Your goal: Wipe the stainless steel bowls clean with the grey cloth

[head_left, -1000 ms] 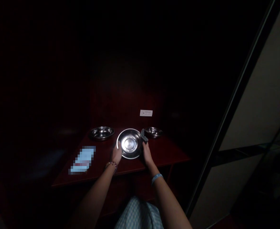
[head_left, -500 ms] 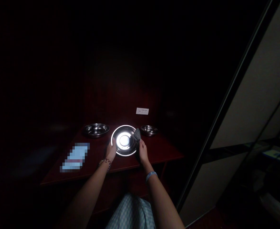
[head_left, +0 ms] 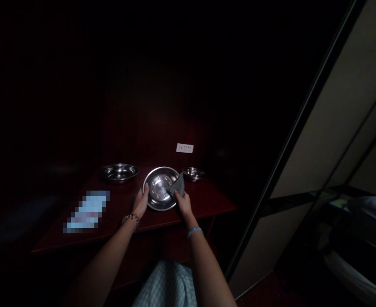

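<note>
1. The left hand (head_left: 141, 203) grips the near-left rim of the metal plate (head_left: 158, 189), tilted up on the red table (head_left: 203, 200).
2. The right hand (head_left: 182, 204) pinches a grey cloth (head_left: 176, 186) against the plate's right side.
3. 2 bowls (head_left: 119, 172) sit behind.

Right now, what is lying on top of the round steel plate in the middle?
A grey cloth, held by the right hand, rests on the round steel plate. The plate surface beneath the cloth is hidden.

Two steel bowls (head_left: 119, 172), wall socket (head_left: 185, 148)
</note>
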The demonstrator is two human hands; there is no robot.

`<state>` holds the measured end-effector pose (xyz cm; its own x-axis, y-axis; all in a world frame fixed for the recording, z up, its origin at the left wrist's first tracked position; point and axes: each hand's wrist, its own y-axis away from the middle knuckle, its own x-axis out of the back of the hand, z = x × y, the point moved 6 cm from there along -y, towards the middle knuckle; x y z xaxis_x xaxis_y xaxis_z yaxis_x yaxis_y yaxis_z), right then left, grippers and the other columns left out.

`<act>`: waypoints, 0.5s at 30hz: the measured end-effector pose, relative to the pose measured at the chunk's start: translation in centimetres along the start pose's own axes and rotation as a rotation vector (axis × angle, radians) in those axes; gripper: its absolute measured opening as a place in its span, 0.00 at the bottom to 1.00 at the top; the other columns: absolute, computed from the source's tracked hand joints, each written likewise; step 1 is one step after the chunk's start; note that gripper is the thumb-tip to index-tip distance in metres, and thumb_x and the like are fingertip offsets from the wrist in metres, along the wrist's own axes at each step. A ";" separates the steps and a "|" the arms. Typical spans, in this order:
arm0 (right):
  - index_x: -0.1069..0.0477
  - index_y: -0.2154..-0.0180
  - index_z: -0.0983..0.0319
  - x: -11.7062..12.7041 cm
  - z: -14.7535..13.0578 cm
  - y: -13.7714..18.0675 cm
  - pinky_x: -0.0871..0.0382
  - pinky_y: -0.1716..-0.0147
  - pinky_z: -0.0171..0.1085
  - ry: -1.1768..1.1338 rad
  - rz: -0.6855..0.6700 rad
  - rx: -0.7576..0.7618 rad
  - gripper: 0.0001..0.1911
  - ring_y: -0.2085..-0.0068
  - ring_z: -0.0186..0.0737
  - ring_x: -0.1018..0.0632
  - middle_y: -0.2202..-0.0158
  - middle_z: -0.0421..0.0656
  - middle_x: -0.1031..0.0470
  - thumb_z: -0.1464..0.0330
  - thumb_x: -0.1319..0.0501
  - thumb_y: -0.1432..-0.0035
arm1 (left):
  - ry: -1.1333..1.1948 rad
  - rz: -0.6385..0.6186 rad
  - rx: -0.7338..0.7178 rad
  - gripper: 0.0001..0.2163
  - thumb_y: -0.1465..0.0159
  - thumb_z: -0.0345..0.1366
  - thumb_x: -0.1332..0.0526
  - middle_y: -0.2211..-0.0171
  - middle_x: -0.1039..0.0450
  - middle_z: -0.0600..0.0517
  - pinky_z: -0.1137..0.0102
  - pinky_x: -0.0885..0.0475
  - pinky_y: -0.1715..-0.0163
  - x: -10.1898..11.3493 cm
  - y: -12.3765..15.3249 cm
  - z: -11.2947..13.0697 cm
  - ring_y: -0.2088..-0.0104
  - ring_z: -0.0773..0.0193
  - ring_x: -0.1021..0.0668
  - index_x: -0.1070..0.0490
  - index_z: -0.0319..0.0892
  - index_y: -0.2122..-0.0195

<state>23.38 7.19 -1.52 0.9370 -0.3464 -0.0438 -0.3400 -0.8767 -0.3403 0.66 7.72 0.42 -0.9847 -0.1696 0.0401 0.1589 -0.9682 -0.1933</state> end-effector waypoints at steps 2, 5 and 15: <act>0.21 0.60 0.66 -0.1 0.4 -0.2 0.24 0.58 0.41 -0.032 -0.039 -0.051 0.24 0.59 0.49 0.18 0.61 0.50 0.16 0.53 0.32 0.50 | 0.016 -0.010 -0.026 0.27 0.27 0.51 0.51 0.37 0.28 0.39 0.62 0.35 0.35 0.1 0.0 0.1 0.34 0.52 0.28 0.32 0.39 0.36; 0.20 0.64 0.65 0.1 0.5 -0.4 0.25 0.61 0.39 -0.064 0.007 -0.078 0.22 0.61 0.47 0.18 0.65 0.48 0.16 0.53 0.30 0.53 | 0.030 -0.056 -0.067 0.27 0.28 0.52 0.50 0.36 0.28 0.42 0.62 0.36 0.34 0.1 0.4 0.7 0.34 0.53 0.29 0.32 0.41 0.35; 0.21 0.64 0.64 1.0 0.1 -0.3 0.26 0.63 0.38 -0.239 0.122 -0.087 0.23 0.62 0.46 0.18 0.64 0.48 0.16 0.53 0.30 0.56 | 0.072 -0.353 -0.146 0.37 0.44 0.52 0.30 0.37 0.29 0.38 0.61 0.35 0.34 -2.4 1.6 1.4 0.36 0.52 0.27 0.36 0.40 0.38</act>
<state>24.46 7.13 -1.52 0.8775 -0.3716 -0.3031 -0.4472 -0.8622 -0.2378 3.35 6.32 1.40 -0.9803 0.1879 0.0611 -0.1975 -0.9273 -0.3181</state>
